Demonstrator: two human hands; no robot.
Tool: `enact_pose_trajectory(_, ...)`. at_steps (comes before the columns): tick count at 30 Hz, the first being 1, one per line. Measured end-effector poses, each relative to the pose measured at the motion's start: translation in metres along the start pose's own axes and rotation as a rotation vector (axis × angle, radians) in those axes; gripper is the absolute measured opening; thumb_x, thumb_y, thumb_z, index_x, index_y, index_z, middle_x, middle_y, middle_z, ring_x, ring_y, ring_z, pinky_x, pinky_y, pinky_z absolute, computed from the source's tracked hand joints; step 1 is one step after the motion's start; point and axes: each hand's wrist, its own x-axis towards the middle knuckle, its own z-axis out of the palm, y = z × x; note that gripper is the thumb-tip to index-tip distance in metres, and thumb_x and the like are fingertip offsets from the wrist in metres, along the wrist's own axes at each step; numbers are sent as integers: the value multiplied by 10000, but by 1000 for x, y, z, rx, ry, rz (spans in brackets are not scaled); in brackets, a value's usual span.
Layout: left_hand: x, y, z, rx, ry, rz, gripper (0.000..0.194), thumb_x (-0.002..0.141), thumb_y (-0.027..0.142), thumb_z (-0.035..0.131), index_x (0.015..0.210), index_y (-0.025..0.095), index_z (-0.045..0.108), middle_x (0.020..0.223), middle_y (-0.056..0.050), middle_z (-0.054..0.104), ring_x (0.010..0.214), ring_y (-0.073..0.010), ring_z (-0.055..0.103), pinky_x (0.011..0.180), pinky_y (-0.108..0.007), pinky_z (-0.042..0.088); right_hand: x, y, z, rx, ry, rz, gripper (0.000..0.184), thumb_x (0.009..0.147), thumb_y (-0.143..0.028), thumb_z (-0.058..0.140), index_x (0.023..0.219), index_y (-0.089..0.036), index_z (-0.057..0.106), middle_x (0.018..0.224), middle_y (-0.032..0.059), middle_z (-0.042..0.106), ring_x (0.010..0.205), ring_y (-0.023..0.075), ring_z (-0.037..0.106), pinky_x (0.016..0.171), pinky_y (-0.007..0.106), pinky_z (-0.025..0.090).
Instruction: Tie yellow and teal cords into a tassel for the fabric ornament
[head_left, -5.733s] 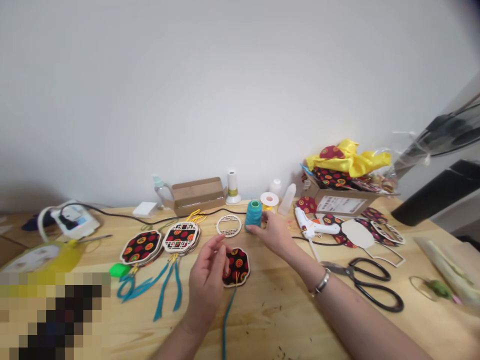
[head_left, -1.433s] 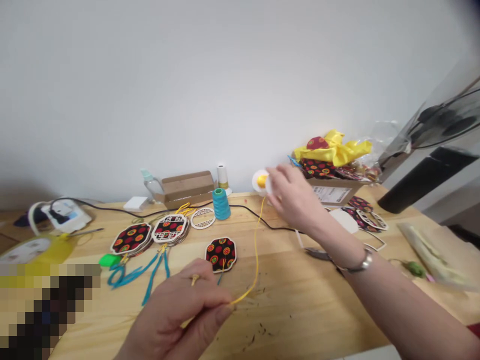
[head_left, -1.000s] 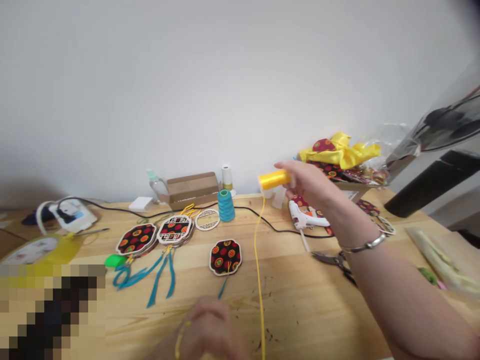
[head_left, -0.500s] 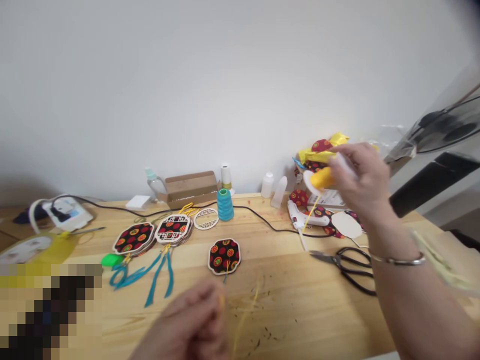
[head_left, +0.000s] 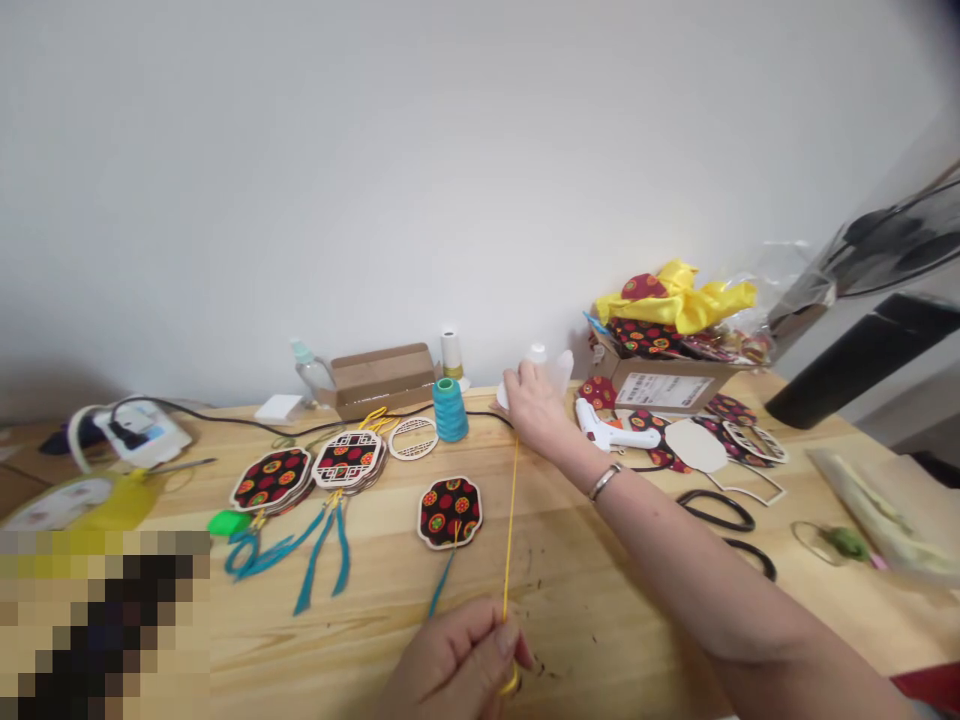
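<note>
My left hand [head_left: 469, 660] is low in front of me, its fingers pinched round a yellow cord [head_left: 511, 530]. The cord runs taut across the table up to my right hand [head_left: 534, 405], which is closed over a spool [head_left: 502, 396] at the back edge by the white bottles. Only a bit of the spool's pale rim shows beside my fingers. Just beyond my left hand lies a black fabric-covered panel [head_left: 450, 512] with red and orange motifs, a pale scalloped frame and a teal ribbon [head_left: 442, 585].
Left of centre lie stacked framed panels [head_left: 347, 458] with teal ribbons. A teal thread cone [head_left: 450, 410] stands near the back. A white glue gun [head_left: 615, 435] and black-handled scissors [head_left: 716, 508], partly under my right forearm, are on the right. Behind them sits a cardboard box [head_left: 664, 385] of fabric.
My right hand has moved left and down with the spool, from above the box to the table's back edge. My left hand has shifted right, and the cord is now taut.
</note>
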Motion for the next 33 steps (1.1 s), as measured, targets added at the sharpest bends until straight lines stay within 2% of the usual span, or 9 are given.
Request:
enact_pose_trajectory(5,17,-12,2,-159,81,35,485,633,632,586,767,168,543,414,109,310,352,-39,228,387,-191,182,2,-4,11,-25,13,124,487,842,-501,436,957,-41,547,977,186,512,905,276,464,794,386,394)
enact_pose_trajectory(12,29,-14,3,-230,89,45,478,590,615,638,737,168,557,390,125,261,341,-31,183,376,-186,231,1,1,10,-50,-19,152,398,823,-362,526,1009,-9,536,982,196,524,906,287,477,784,384,402)
enact_pose_trajectory(16,29,-12,4,-252,88,43,467,577,606,655,723,174,553,373,127,253,340,-32,175,372,-184,221,0,1,9,-42,-32,138,473,816,-415,523,1034,4,531,978,203,541,912,290,487,810,388,398)
enact_pose_trajectory(20,28,-11,4,-259,104,60,468,584,604,652,735,171,559,385,123,269,344,-30,187,382,-182,219,-3,2,-14,-8,-19,92,500,838,-452,469,1096,-26,516,1012,198,566,968,292,497,856,388,380)
enact_pose_trajectory(23,27,-8,3,-258,122,92,461,597,589,654,749,163,567,405,120,272,358,-30,192,390,-183,217,-15,6,-40,58,-62,123,366,899,-367,368,922,-88,603,950,188,609,927,272,549,800,363,399)
enact_pose_trajectory(26,26,-4,5,-251,110,137,430,632,563,642,763,160,568,411,119,253,369,-36,201,397,-189,202,-37,8,-51,340,-347,357,504,883,-486,343,688,-110,617,687,158,639,685,234,611,618,313,422)
enact_pose_trajectory(29,29,0,10,-204,91,183,409,682,551,601,789,158,565,413,114,268,375,-42,219,405,-196,185,-60,6,-40,942,-778,638,465,827,-523,448,640,-119,583,555,98,626,415,139,537,400,230,329)
enact_pose_trajectory(31,32,1,14,-167,66,188,414,703,557,574,815,159,559,418,110,283,380,-46,231,408,-200,174,-68,6,-30,1408,-810,864,308,799,-401,551,705,-109,569,597,92,647,351,86,469,326,182,214)
enact_pose_trajectory(33,35,3,18,-148,39,183,430,705,567,562,843,160,553,427,110,286,390,-51,241,413,-205,169,-67,8,-25,1618,-713,928,185,792,-283,571,738,-107,553,627,55,642,332,25,381,317,148,166)
